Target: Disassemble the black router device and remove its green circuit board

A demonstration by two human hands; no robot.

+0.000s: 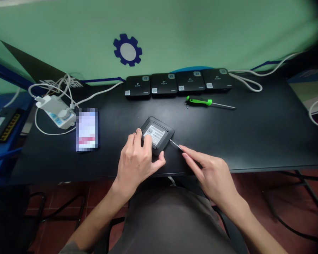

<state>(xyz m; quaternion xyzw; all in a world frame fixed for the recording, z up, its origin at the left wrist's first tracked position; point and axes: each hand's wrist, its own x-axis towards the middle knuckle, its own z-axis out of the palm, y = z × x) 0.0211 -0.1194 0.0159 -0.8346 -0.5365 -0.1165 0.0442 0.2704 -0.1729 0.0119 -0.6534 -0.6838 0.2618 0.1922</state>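
Past grey shirt front [169, 218], steadying a label-up set-top box [159, 132] near the front edge of the black desk [257, 134] between spread fingers and thumb of the left hand [134, 157]; pinching a slim metal-shafted tool [176, 144] in the right hand [214, 171], slanted lengthwise forward and left to the box's right edge.

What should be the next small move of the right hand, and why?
Perhaps gently pry with the thin metal tool in the right hand: its tip appears to meet the edge of the dark box, which the left hand steadies.
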